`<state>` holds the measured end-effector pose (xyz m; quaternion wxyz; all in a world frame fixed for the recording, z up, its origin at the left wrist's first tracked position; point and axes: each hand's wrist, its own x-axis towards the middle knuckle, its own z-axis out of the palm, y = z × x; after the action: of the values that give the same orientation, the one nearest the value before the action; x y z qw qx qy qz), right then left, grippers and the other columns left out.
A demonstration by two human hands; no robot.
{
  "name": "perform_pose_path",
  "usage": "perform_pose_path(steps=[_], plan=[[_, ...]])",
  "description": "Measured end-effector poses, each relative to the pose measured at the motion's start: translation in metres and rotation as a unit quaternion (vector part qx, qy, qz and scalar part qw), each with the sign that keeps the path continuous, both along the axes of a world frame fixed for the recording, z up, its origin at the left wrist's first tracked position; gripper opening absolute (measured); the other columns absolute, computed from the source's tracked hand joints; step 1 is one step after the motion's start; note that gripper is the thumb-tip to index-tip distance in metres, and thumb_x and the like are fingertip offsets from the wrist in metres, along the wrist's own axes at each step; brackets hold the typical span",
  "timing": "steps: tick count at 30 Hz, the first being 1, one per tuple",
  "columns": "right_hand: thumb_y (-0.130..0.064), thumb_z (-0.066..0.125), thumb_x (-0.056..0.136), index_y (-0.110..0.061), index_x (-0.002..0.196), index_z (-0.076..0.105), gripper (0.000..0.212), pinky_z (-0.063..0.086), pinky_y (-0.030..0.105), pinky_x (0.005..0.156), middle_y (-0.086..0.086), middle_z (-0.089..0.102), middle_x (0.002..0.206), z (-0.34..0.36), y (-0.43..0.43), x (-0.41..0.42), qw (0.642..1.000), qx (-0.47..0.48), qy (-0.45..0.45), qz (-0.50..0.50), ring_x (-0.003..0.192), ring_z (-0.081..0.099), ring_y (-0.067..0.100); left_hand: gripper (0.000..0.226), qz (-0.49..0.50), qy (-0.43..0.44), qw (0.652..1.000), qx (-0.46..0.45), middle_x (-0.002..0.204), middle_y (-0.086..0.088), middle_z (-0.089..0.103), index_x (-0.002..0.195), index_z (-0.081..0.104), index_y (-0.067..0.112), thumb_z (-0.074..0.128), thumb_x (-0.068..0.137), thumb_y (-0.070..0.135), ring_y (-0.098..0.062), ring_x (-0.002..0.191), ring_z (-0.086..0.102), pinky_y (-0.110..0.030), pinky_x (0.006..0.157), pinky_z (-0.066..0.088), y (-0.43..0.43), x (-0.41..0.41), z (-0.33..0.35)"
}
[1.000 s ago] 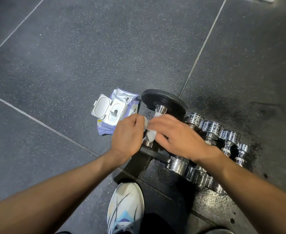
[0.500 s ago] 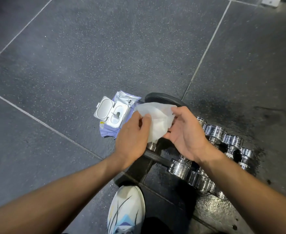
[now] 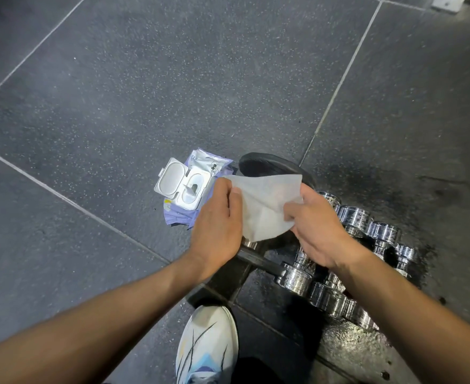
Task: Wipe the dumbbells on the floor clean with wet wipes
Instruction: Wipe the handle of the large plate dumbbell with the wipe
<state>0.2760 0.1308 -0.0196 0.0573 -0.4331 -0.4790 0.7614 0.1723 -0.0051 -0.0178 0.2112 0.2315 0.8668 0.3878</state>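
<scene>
A white wet wipe (image 3: 264, 205) is spread open in the air between my hands. My left hand (image 3: 217, 225) pinches its left edge and my right hand (image 3: 315, 228) pinches its right edge. Under the wipe lies a large dumbbell with black plates (image 3: 267, 166); its bar is mostly hidden. To its right, several small chrome dumbbells (image 3: 355, 217) lie side by side on the dark floor.
A purple wet-wipe pack (image 3: 189, 187) with its white lid flipped open lies left of the black dumbbell. My white shoe (image 3: 207, 345) stands on the floor just below my hands. The floor around the chrome dumbbells looks wet. Dark rubber floor tiles stretch left and ahead.
The wipe was bunched around the black dumbbell's bar a second ago. Both hands lifted it off and have spread it out wider between them.
</scene>
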Motion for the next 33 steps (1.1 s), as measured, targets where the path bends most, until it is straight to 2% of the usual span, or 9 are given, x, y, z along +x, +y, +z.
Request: perform_pose_path(steps=[2,5,10,14,19,24,26,28,33], plan=[[0.023,0.039,0.082,-0.014,0.108,0.067,0.054,0.056,0.022,0.068,-0.001,0.076,0.095,0.001,0.001,0.004,0.999,0.032,-0.028,0.019,0.085,0.072,0.010,0.022,0.007,-0.003,1.000,0.001,0.082,-0.001,0.058,0.098,0.042,0.022,0.033,0.110,0.038,-0.024,0.080,0.055,-0.051,0.079,0.048,-0.001,0.001,0.002],[0.022,0.038,0.084,-0.017,0.107,0.065,0.053,0.062,0.032,0.071,0.001,0.075,0.099,0.003,-0.002,0.008,0.995,0.067,-0.074,0.021,0.090,0.073,0.017,0.022,0.014,-0.003,1.000,0.005,0.082,-0.002,0.058,0.100,0.040,0.020,0.032,0.110,0.037,-0.024,0.079,0.055,-0.049,0.076,0.046,0.000,0.003,0.004],[0.019,0.034,0.081,-0.012,0.107,0.063,0.050,0.059,0.038,0.076,0.008,0.072,0.103,-0.001,-0.006,0.008,0.989,0.057,-0.106,-0.082,0.093,0.071,0.027,0.021,0.024,0.007,1.000,0.016,0.076,0.001,0.055,0.100,0.037,0.017,0.030,0.111,0.034,-0.011,0.069,0.051,-0.039,0.064,0.032,-0.001,0.005,0.003],[0.002,0.056,0.092,-0.007,0.101,0.063,0.014,0.057,0.048,0.094,0.012,0.071,0.095,-0.006,-0.006,0.011,0.992,-0.066,-0.086,-0.067,0.092,0.068,0.027,0.020,0.035,0.007,0.999,0.030,0.073,0.002,0.051,0.098,0.035,0.018,0.031,0.111,0.032,-0.011,0.065,0.048,-0.041,0.063,0.034,-0.001,0.004,0.001],[0.011,0.075,0.082,-0.018,0.127,0.049,0.059,0.063,0.037,0.069,0.014,0.069,0.115,-0.010,-0.002,0.013,0.993,-0.077,-0.088,-0.018,0.092,0.076,0.030,0.020,0.048,0.003,0.998,0.039,0.072,0.005,0.050,0.097,0.035,0.019,0.030,0.111,0.032,-0.011,0.064,0.048,-0.040,0.062,0.031,-0.002,0.003,0.000],[-0.001,0.079,0.083,-0.018,0.125,0.054,0.052,0.061,0.044,0.089,0.011,0.075,0.111,-0.012,0.003,0.016,0.989,-0.061,-0.105,0.082,0.093,0.077,0.026,0.021,0.071,-0.001,0.996,0.054,0.073,0.000,0.054,0.099,0.037,0.017,0.031,0.111,0.032,-0.013,0.064,0.050,-0.037,0.062,0.029,-0.002,0.001,-0.002],[-0.009,0.076,0.088,-0.018,0.118,0.061,0.035,0.060,0.040,0.090,0.008,0.078,0.105,-0.015,0.003,0.018,0.988,-0.043,-0.113,0.092,0.092,0.077,0.022,0.020,0.076,0.000,0.995,0.057,0.073,-0.002,0.054,0.098,0.037,0.017,0.031,0.112,0.031,-0.013,0.064,0.050,-0.035,0.061,0.029,-0.003,0.002,-0.003],[-0.010,0.070,0.093,-0.015,0.110,0.066,0.017,0.060,0.033,0.080,0.007,0.077,0.103,-0.016,0.002,0.018,0.993,0.005,-0.100,0.055,0.090,0.075,0.020,0.020,0.081,0.007,0.995,0.059,0.074,-0.002,0.054,0.097,0.037,0.018,0.032,0.111,0.031,-0.012,0.065,0.049,-0.034,0.062,0.030,-0.003,0.001,-0.005],[-0.021,0.065,0.098,-0.030,0.106,0.060,0.013,0.058,0.038,0.080,-0.004,0.065,0.104,-0.023,-0.004,0.021,0.980,0.184,-0.069,-0.020,0.094,0.066,0.019,0.021,0.079,0.012,0.995,0.058,0.077,-0.004,0.059,0.100,0.038,0.021,0.031,0.111,0.037,-0.022,0.070,0.054,-0.044,0.065,0.041,-0.002,0.003,-0.005]])
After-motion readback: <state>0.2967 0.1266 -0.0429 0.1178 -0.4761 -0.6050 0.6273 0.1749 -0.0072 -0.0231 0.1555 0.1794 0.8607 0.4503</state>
